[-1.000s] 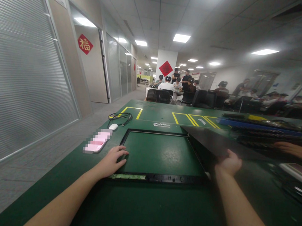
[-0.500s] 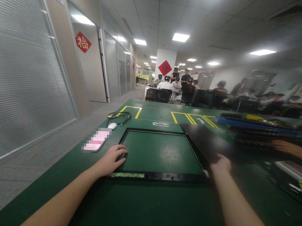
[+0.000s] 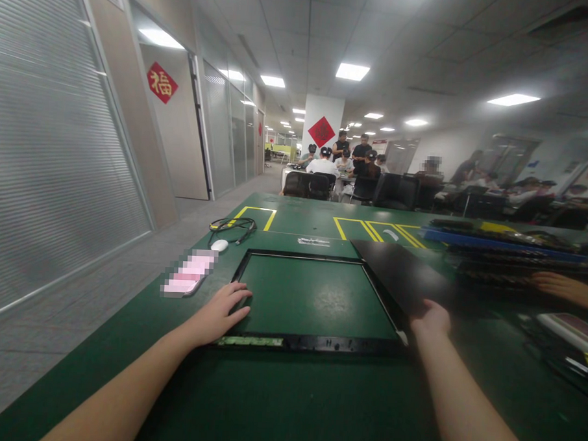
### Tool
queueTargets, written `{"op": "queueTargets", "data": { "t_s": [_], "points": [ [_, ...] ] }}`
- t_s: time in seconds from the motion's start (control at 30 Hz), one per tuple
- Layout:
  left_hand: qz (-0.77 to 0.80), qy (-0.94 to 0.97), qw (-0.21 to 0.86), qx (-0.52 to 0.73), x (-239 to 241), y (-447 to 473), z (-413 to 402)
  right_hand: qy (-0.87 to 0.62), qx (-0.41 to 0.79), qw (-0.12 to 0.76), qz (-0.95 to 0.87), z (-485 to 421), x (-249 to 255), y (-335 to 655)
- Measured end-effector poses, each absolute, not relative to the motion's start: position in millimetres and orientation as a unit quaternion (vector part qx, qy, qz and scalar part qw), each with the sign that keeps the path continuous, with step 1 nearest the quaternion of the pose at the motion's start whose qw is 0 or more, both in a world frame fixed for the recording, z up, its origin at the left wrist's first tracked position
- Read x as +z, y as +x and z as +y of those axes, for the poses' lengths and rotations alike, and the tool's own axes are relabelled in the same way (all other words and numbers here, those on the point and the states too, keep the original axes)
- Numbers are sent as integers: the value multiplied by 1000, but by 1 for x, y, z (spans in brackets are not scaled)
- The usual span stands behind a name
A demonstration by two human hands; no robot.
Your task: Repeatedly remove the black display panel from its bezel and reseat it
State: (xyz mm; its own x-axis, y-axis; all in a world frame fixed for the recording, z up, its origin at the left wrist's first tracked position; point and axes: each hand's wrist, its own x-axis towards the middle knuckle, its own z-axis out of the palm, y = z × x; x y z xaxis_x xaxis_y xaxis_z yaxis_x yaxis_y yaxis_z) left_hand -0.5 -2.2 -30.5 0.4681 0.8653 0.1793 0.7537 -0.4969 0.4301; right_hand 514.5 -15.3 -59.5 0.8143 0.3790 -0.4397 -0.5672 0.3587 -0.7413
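Observation:
A black rectangular screen frame [image 3: 312,343] lies flat on the green table, with a green circuit strip [image 3: 252,341] along its near edge. My left hand [image 3: 224,312] rests over the frame's left side, fingers spread and reaching inward. To the right, a thin black panel [image 3: 394,267] leans at a slant beside the frame's right edge. My right hand [image 3: 432,319] is closed on the near edge of this panel, thumb on top; its other fingers are hidden. A small pale piece [image 3: 402,338] shows at the frame's near right corner.
At left are a pink phone [image 3: 189,274], a white mouse [image 3: 219,246] and a coiled black cable [image 3: 232,229]. Dark strips with a blue one [image 3: 497,244] are stacked at right, where another person's hand [image 3: 564,287] reaches in. A red-and-white device [image 3: 569,336] lies nearer.
My left hand has shifted very slightly to the right along the frame. The right hand and the black panel look almost unmoved.

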Motion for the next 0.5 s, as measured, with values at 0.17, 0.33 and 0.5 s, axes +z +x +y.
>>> {"op": "queueTargets", "data": {
  "t_s": [0.17, 0.33, 0.5],
  "points": [
    [483, 844, 138, 187, -32, -2, -3, -490, 282, 818, 105, -17, -57, 511],
    [486, 846, 133, 174, -29, 0, -4, -494, 278, 817, 108, -18, -55, 509],
    [486, 847, 136, 166, -27, 0, -4, -492, 280, 818, 98, -18, -56, 509]
  ]
}}
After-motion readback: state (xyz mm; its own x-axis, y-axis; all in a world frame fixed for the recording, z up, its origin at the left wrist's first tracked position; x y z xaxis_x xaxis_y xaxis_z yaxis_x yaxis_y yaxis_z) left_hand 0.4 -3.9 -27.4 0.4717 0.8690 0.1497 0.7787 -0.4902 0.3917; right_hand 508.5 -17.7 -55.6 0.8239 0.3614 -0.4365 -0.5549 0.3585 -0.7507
